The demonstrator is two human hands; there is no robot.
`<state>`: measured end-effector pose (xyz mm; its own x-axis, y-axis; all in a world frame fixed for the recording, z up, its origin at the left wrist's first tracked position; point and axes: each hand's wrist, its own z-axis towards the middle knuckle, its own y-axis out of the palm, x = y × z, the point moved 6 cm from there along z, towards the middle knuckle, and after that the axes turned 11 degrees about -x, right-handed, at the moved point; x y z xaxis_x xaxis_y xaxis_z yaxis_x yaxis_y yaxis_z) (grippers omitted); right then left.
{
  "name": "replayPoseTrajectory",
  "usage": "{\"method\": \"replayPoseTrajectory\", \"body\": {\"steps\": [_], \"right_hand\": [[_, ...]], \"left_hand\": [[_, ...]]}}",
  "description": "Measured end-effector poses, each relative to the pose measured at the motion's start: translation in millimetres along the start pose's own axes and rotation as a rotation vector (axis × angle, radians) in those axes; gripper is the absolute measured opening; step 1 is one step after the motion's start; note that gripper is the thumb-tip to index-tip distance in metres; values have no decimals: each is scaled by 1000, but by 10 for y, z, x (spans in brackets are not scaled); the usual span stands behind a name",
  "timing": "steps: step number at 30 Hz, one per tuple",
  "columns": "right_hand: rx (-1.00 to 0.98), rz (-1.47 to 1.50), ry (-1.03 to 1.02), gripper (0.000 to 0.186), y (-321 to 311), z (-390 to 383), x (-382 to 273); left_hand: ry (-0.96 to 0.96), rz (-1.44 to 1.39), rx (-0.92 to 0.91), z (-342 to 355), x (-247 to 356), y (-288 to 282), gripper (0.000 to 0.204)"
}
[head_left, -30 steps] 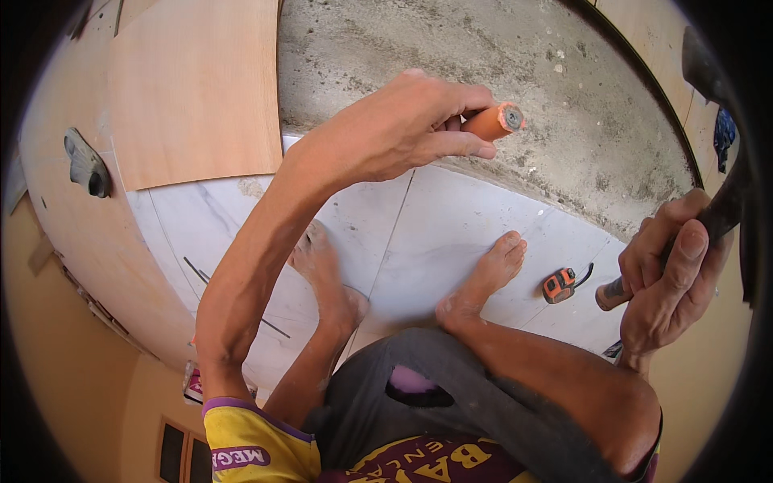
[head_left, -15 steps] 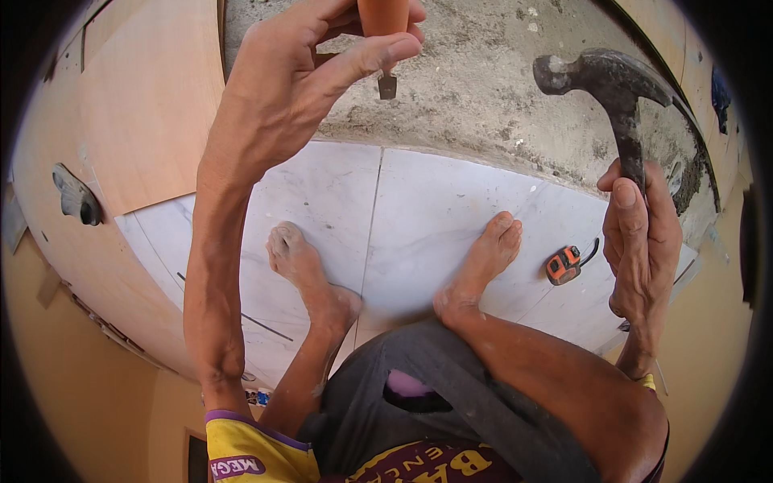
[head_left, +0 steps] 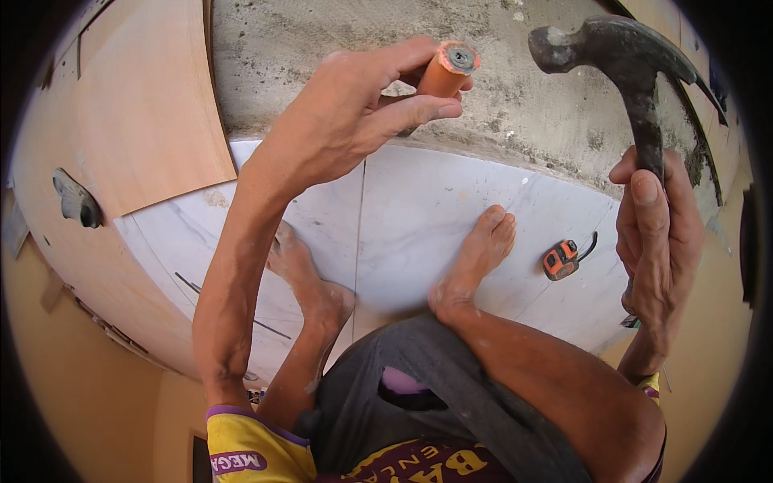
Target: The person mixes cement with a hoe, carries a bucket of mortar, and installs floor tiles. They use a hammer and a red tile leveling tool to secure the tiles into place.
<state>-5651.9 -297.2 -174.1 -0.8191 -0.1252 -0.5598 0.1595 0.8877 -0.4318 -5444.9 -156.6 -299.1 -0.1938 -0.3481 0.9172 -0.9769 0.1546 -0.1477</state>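
Observation:
My left hand [head_left: 354, 109] is closed round the orange handle of a chisel [head_left: 444, 74], pinched between thumb and fingers. The handle's worn butt end tilts up towards me, and its blade is mostly hidden below the hand. It is held over the edge where the white marbled tiles [head_left: 451, 181] meet rough grey concrete [head_left: 322, 48]. At the right, my right hand [head_left: 660, 229] grips a claw hammer [head_left: 636, 68] by its shaft. The dark hammer head is raised, with its striking face to the left and its claw to the right.
An orange and black tape measure [head_left: 561, 259] lies on the tiles beside my right foot [head_left: 485, 253]. A tan board [head_left: 153, 105] covers the left side, with a grey shoe-like object [head_left: 76, 198] near it. Thin dark rods [head_left: 271, 330] lie by my left leg.
My left hand has moved down and to the right with the chisel, whose butt end now faces me. The hammer in my right hand has shifted slightly up and right.

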Motion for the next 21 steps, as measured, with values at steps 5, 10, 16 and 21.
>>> {"method": "replayPoseTrajectory", "body": {"steps": [5, 10, 16, 21], "right_hand": [[252, 87, -287, 39, -164, -173, -349], [-62, -229, -88, 33, 97, 143, -161], [47, 15, -240, 41, 163, -66, -257], [96, 12, -169, 41, -8, -114, -325]], "left_hand": [[16, 3, 2, 36, 54, 38, 30], [-67, 0, -121, -1, 114, 25, 32], [4, -69, -119, 19, 80, 112, 31], [-34, -47, -111, -58, 123, 107, 30]]}}
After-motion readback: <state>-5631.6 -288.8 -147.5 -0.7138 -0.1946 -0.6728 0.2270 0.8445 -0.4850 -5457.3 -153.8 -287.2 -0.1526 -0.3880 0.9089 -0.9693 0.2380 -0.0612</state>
